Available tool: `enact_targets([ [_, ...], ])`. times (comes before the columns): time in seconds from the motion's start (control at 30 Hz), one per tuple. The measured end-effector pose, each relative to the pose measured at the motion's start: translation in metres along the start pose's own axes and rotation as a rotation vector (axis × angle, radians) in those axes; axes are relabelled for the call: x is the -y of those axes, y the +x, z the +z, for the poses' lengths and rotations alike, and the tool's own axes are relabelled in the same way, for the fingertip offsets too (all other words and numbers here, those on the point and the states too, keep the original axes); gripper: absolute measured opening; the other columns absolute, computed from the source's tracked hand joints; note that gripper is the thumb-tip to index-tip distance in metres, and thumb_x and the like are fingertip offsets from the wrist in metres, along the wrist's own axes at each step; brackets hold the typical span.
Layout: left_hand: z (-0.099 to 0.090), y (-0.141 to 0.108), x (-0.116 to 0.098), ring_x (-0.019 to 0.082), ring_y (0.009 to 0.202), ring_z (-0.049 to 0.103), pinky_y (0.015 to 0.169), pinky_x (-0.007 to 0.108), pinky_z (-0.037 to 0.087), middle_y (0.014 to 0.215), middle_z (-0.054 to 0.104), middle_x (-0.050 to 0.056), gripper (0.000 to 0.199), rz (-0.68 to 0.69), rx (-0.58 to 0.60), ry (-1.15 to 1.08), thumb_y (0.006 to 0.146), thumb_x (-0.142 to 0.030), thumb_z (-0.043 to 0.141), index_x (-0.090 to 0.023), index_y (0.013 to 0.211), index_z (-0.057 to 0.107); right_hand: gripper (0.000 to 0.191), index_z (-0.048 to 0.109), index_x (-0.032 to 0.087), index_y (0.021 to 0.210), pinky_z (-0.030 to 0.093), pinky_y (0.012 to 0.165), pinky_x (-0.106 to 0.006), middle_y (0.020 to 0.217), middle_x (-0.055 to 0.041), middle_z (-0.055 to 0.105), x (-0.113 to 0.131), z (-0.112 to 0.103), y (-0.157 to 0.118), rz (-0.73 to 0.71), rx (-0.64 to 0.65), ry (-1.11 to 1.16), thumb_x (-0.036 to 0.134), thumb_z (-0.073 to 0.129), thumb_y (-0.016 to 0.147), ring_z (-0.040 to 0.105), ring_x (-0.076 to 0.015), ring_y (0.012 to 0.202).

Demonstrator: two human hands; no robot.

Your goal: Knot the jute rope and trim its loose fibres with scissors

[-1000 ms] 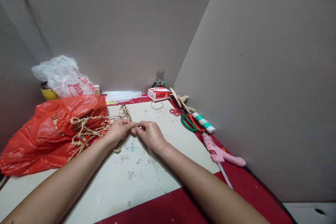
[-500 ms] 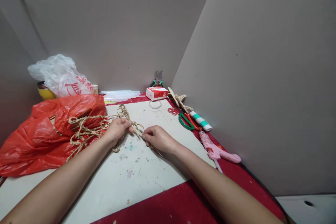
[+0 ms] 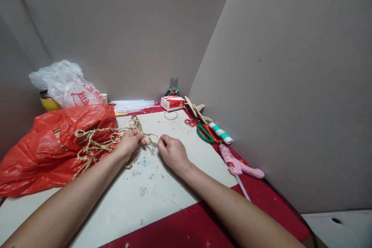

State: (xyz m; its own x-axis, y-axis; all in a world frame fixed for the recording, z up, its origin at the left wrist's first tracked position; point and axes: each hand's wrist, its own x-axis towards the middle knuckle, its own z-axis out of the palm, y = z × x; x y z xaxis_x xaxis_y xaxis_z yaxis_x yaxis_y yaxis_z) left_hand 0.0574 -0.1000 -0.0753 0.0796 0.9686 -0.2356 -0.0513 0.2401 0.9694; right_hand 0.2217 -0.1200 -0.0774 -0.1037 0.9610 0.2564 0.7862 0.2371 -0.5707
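Observation:
A tangle of tan braided straw cord (image 3: 92, 141) spreads from the red plastic bag (image 3: 31, 151) to the middle of the white board (image 3: 122, 209). My left hand (image 3: 130, 143) pinches the bundle near its right end, where loose strands stick out past the fingertips. Just right of it, my right hand (image 3: 173, 154) is closed, thumb against the curled fingers, at the tip of those strands. A thin strand appears to run into its pinch, though the fingers mostly hide it.
A pink glue gun (image 3: 240, 166), a green-and-white roll (image 3: 221, 133) and scissors with green handles (image 3: 204, 134) lie along the right wall. At the back are a red-and-white box (image 3: 172, 103), pliers (image 3: 174, 86), clear glue sticks (image 3: 132, 104) and a white plastic bag (image 3: 65, 81).
My right hand has turned and its fingers have curled in more, at the ends of the strands. My left hand keeps its pinch in nearly the same place.

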Motion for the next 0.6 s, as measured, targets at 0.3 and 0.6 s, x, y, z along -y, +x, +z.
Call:
enact_targets([
  [0.3, -0.006, 0.005, -0.003, 0.003, 0.030, 0.015, 0.036, 0.019, 0.009, 0.034, 0.024, -0.010, 0.029, 0.003, -0.110, -0.052, 0.082, -0.026, 0.049, -0.017, 0.055, 0.045, 0.021, 0.045, 0.021, 0.059, 0.035, 0.052, -0.022, 0.050, 0.0046, 0.045, -0.010, 0.003, 0.008, 0.132, -0.063, 0.513, 0.030, 0.043, 0.078, 0.043, -0.0113, 0.049],
  [0.6, -0.006, 0.005, -0.002, 0.003, 0.029, 0.018, 0.035, 0.020, 0.009, 0.036, 0.031, -0.008, 0.028, 0.003, -0.075, -0.024, 0.079, -0.026, 0.053, -0.016, 0.054, 0.046, 0.025, 0.054, 0.018, 0.070, 0.037, 0.058, -0.024, 0.059, 0.0009, 0.051, -0.040, -0.040, 0.025, 0.040, -0.353, 0.376, 0.037, 0.044, 0.083, 0.047, -0.0133, 0.058],
])
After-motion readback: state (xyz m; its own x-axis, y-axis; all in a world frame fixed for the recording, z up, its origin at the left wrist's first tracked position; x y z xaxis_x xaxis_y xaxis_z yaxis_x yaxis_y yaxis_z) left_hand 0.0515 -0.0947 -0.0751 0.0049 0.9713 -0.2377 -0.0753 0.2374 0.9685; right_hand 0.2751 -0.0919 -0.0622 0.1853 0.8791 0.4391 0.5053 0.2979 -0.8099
